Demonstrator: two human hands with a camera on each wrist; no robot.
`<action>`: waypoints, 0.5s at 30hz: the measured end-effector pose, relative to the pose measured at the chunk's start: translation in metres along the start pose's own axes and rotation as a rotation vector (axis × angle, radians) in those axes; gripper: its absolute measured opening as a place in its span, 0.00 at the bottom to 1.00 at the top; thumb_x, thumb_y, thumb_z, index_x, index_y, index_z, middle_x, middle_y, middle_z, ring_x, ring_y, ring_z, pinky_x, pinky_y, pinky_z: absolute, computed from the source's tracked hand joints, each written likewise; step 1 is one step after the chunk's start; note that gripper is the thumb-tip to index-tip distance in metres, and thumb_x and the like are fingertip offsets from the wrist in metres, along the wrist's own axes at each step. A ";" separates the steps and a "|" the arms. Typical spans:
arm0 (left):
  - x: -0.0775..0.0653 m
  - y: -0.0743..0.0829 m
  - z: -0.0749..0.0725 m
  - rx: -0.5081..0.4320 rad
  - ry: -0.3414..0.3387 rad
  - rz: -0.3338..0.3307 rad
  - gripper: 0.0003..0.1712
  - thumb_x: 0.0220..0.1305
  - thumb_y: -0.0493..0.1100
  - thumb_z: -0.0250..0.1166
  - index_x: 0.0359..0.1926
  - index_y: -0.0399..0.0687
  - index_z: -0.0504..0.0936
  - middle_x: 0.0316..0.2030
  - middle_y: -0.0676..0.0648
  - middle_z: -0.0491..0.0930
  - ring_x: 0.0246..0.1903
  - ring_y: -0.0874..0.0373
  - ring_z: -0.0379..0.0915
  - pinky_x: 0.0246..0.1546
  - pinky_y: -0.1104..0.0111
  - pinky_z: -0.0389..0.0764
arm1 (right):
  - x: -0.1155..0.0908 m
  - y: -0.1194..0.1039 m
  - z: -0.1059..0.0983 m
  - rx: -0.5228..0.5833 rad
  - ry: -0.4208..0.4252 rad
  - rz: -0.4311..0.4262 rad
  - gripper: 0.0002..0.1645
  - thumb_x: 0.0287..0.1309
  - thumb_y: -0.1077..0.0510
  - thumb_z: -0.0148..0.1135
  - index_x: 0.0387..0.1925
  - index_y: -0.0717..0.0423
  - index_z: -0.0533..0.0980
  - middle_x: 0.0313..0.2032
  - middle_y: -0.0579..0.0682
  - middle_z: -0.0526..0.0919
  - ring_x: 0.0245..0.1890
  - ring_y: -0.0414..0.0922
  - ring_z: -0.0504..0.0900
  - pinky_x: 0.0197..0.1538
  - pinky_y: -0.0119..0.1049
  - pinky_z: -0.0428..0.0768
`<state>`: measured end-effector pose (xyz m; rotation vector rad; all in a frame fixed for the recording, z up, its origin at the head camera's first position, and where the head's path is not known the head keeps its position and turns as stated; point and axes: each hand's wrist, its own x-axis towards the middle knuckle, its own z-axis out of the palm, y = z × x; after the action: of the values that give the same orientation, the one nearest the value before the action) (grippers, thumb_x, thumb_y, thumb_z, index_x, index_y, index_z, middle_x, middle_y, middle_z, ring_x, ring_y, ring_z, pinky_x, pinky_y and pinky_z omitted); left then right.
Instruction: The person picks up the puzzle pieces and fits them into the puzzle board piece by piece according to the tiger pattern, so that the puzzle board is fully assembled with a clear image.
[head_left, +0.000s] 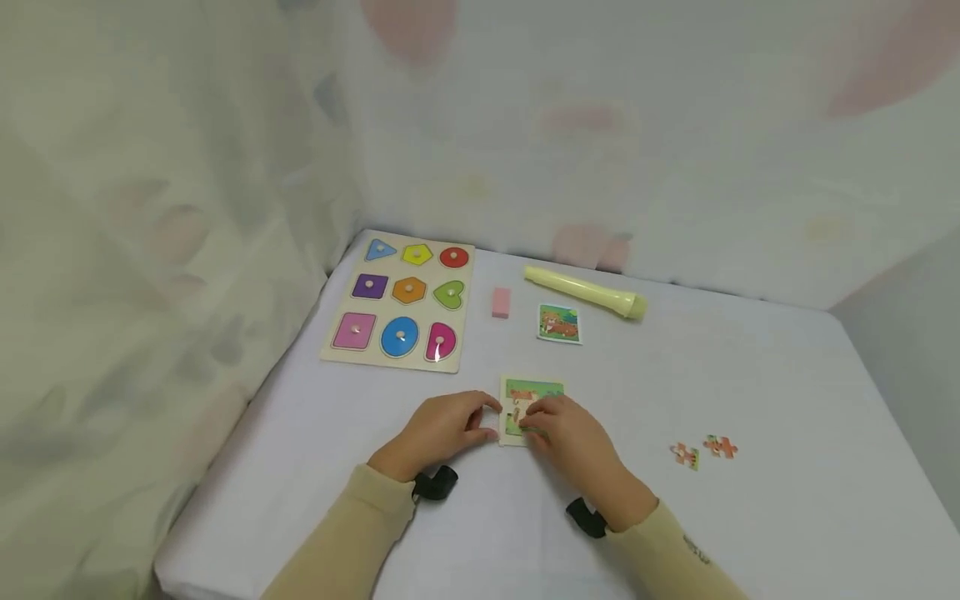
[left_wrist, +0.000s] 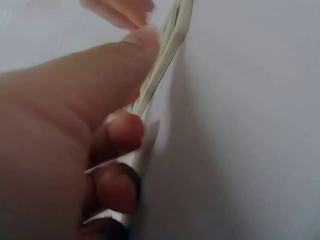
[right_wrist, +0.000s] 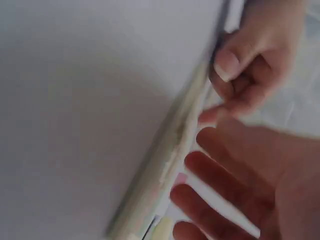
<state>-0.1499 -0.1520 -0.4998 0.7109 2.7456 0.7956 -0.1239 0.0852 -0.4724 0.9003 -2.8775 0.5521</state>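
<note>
A small jigsaw puzzle in a pale frame (head_left: pixel 512 381) lies flat on the table between the hands. It shows a green and orange animal picture, partly covered by the right hand. My left hand (head_left: pixel 447 423) touches the frame's left edge with thumb and forefinger, other fingers loosely bent; the left wrist view shows the thumb (left_wrist: pixel 142 40) at that edge. Over the puzzle's right side lies my right hand (head_left: pixel 573 437), fingertips touching the picture. In the right wrist view its fingers (right_wrist: pixel 220 180) are spread and fairly straight, with no piece visible between them.
Two loose puzzle pieces (head_left: pixel 721 447) lie at the right. Beyond the puzzle are a small picture card (head_left: pixel 559 323), a pink block (head_left: pixel 501 302) and a pale yellow tube (head_left: pixel 585 290). A knobbed shape board (head_left: pixel 339 345) stands at the back left. Cloth walls enclose the table's back and left.
</note>
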 end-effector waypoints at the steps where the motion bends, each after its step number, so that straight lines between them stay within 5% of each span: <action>1: 0.001 0.001 0.000 0.016 -0.002 0.003 0.28 0.65 0.57 0.75 0.62 0.55 0.84 0.24 0.57 0.70 0.25 0.65 0.66 0.27 0.70 0.66 | -0.007 -0.002 0.001 -0.049 -0.003 -0.035 0.14 0.58 0.59 0.79 0.47 0.54 0.89 0.50 0.48 0.86 0.53 0.50 0.82 0.54 0.50 0.82; 7: 0.000 0.005 0.002 0.081 0.011 0.006 0.34 0.64 0.59 0.76 0.68 0.56 0.81 0.23 0.57 0.68 0.23 0.65 0.63 0.26 0.69 0.62 | -0.026 -0.003 0.006 -0.212 -0.062 -0.130 0.27 0.61 0.53 0.77 0.61 0.51 0.84 0.64 0.47 0.81 0.62 0.53 0.77 0.55 0.53 0.81; 15: -0.003 0.000 0.003 0.088 0.036 -0.021 0.34 0.63 0.60 0.76 0.67 0.58 0.82 0.22 0.57 0.68 0.22 0.64 0.62 0.24 0.69 0.62 | -0.025 0.007 0.008 -0.158 -0.125 -0.172 0.27 0.63 0.53 0.75 0.63 0.48 0.82 0.66 0.47 0.78 0.68 0.54 0.74 0.65 0.49 0.75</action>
<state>-0.1459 -0.1524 -0.5027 0.6889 2.8310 0.6933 -0.1065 0.1009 -0.4864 1.1799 -2.8615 0.2568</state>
